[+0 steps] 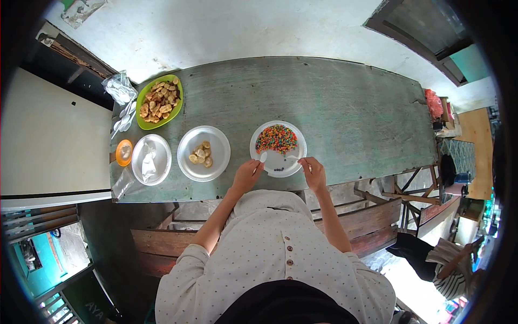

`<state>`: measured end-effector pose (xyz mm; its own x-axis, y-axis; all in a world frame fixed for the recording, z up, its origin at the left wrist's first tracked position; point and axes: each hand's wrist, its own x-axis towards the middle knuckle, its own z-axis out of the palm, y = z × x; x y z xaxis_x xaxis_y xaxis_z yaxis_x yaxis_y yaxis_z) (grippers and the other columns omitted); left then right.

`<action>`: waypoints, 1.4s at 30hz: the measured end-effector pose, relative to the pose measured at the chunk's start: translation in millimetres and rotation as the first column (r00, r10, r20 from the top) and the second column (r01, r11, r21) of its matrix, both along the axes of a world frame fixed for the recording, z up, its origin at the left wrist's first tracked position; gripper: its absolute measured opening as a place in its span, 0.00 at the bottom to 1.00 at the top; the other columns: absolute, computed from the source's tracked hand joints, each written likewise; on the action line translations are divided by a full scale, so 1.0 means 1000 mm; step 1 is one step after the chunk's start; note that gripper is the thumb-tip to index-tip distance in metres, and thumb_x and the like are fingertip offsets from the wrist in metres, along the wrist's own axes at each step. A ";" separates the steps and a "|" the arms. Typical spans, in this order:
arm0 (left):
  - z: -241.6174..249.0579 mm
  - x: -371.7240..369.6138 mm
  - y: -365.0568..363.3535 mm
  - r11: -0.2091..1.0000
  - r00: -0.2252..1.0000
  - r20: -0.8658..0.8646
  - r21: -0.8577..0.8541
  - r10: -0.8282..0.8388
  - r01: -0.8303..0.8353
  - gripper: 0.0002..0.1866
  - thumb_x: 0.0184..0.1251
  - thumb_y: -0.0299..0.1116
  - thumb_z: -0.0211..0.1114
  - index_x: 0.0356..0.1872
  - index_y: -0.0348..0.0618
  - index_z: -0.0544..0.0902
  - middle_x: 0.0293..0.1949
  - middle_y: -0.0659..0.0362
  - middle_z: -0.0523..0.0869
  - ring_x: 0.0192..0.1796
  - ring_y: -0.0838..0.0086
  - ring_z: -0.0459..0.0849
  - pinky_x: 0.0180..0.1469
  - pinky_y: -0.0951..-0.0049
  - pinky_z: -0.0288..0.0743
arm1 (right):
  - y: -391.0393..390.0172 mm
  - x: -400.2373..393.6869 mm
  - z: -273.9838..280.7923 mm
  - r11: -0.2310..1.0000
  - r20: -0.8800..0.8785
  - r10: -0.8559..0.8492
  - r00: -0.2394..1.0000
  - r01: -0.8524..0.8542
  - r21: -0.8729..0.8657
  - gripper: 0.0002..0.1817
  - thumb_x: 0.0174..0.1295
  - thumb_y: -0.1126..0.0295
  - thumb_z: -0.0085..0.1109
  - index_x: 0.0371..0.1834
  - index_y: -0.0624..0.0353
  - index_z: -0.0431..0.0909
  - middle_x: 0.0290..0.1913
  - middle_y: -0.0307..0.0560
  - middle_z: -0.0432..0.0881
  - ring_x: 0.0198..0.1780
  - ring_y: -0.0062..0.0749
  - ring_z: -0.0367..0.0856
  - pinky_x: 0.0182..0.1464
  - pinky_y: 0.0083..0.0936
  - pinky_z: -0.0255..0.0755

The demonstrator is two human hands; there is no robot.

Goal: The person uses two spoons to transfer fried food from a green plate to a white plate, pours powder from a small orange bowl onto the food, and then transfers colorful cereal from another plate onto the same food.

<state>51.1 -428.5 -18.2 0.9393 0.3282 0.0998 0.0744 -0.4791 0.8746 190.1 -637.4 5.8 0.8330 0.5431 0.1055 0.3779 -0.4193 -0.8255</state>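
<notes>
A white plate (pixel 301 147) stands in front of me, with a heap of small multicoloured round pieces (pixel 276 139) across its far half. A few dark pieces (pixel 278 169) lie apart near its close rim. My left hand (pixel 249 174) is closed on a white plastic spoon (pixel 263 156), whose bowl is over the plate's left side. From the right, my right hand (pixel 314 173) pinches the handle of another white spoon (pixel 292 158), which reaches over the plate; its tip is hard to make out.
Left of me are a white plate (pixel 186 167) with pale round slices, another white plate (pixel 164 167) holding a crumpled white item, and an orange dish (pixel 124 153). A green tray (pixel 142 120) of fried pieces and plastic spoons (pixel 125 119) lie farther back. A wooden bench (pixel 372 221) runs along the table.
</notes>
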 end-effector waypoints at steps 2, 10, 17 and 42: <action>0.000 0.000 0.001 1.000 1.000 -0.003 0.000 -0.004 0.004 0.13 0.68 0.35 0.53 0.30 0.36 0.78 0.27 0.50 0.78 0.32 0.55 0.77 0.34 0.60 0.69 | 0.000 -0.001 0.003 0.996 -0.038 0.069 0.997 -0.071 -0.047 0.11 0.65 0.67 0.51 0.35 0.63 0.80 0.32 0.46 0.82 0.25 0.29 0.78 0.30 0.24 0.72; 0.006 0.000 0.001 0.999 0.999 0.008 0.005 -0.046 0.046 0.13 0.67 0.35 0.53 0.29 0.36 0.78 0.27 0.50 0.78 0.32 0.55 0.77 0.34 0.60 0.69 | 0.003 -0.006 0.004 0.997 -0.085 0.065 0.994 -0.069 -0.040 0.12 0.65 0.66 0.50 0.36 0.63 0.80 0.32 0.46 0.82 0.26 0.28 0.79 0.30 0.23 0.73; 0.005 0.007 0.004 0.998 0.995 -0.073 -0.001 -0.064 0.064 0.12 0.68 0.34 0.52 0.29 0.36 0.78 0.30 0.49 0.80 0.34 0.55 0.78 0.38 0.62 0.70 | 0.008 -0.020 0.006 1.000 -0.103 0.006 0.995 -0.007 -0.008 0.10 0.65 0.68 0.51 0.37 0.63 0.80 0.36 0.49 0.81 0.32 0.34 0.79 0.34 0.26 0.73; 0.005 0.013 0.000 0.999 0.999 0.034 -0.029 -0.024 0.025 0.12 0.68 0.33 0.52 0.27 0.37 0.77 0.27 0.50 0.79 0.32 0.56 0.78 0.36 0.61 0.69 | 0.011 -0.012 -0.014 0.987 0.035 -0.151 0.988 0.153 -0.053 0.14 0.67 0.64 0.49 0.41 0.63 0.80 0.32 0.48 0.83 0.24 0.26 0.77 0.29 0.21 0.72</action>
